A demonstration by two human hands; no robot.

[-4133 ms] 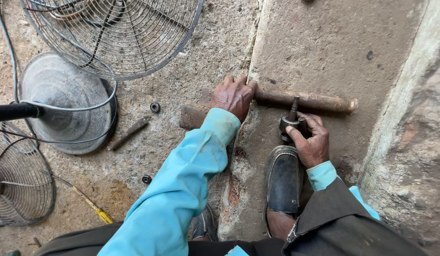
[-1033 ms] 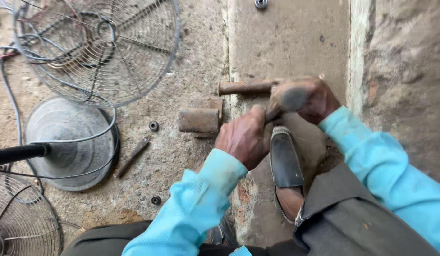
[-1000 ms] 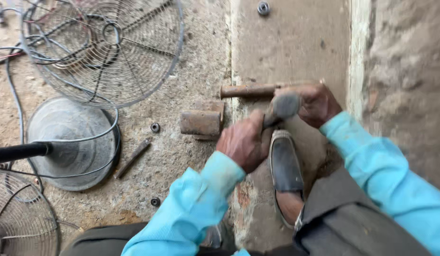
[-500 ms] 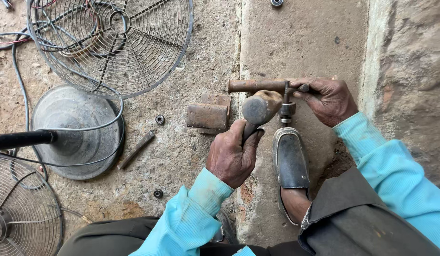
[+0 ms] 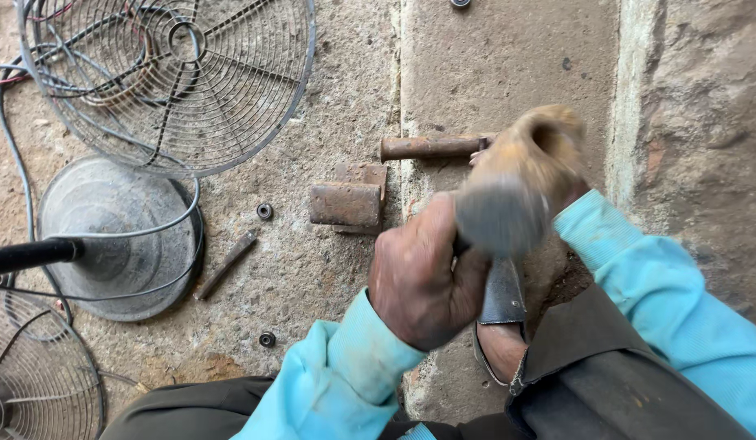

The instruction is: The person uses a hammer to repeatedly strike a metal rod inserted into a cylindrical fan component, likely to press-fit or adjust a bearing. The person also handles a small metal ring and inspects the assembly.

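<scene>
My left hand [image 5: 423, 273] is closed tight around the handle of a hammer, and the hammer head [image 5: 496, 216] is a grey blur just above my knuckles. My right hand [image 5: 537, 155] is blurred too; it sits at the end of one rusty metal rod [image 5: 431, 147] that lies across the raised concrete step [image 5: 508, 65]. The fingers look curled, but I cannot tell if they really grip the rod or something else.

Left of the rod, on the rough floor [image 5: 345, 98], lies one rusty metal block [image 5: 347, 201]. Near it I count two small ring-shaped washers, one [image 5: 265, 211] beside the block and one [image 5: 267, 339] lower down. One short metal pin [image 5: 225, 265] lies between them. There are two wire fan grilles: a large one [image 5: 170, 77] at the top and another [image 5: 36, 371] at the bottom left corner. Between them stands one round grey fan base [image 5: 117, 236] with a black pole [image 5: 28, 254]. My shoe [image 5: 500, 326] rests on the step under my hands.
</scene>
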